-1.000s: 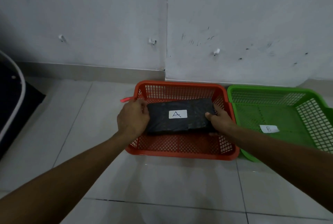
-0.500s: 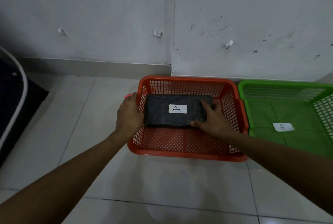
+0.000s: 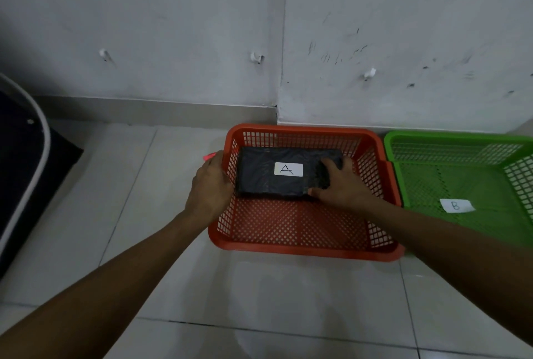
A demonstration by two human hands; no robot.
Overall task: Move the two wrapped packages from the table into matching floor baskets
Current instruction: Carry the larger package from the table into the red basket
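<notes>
A black wrapped package [image 3: 259,174] with a white "A" label lies flat in the back of the red basket [image 3: 302,249] on the floor. My right hand [image 3: 343,188] grips the package's right end, fingers on top and thumb along its front edge. My left hand [image 3: 210,182] is outside the basket, pressed against its left rim with fingers curled there; the fingertips are hidden. The green basket [image 3: 450,139] stands right beside the red one, with a white "B" label [image 3: 457,205] on its bottom. No second package is in view.
Both baskets sit against a white wall on pale floor tiles. A small pink tag [image 3: 209,156] sticks out at the red basket's left rim. A dark object with a white tube edge [image 3: 43,139] stands at the far left.
The package has gone down from above the rim to the basket's bottom. My left hand has left the package and moved to the basket's left rim. My right hand stays on the right end.
</notes>
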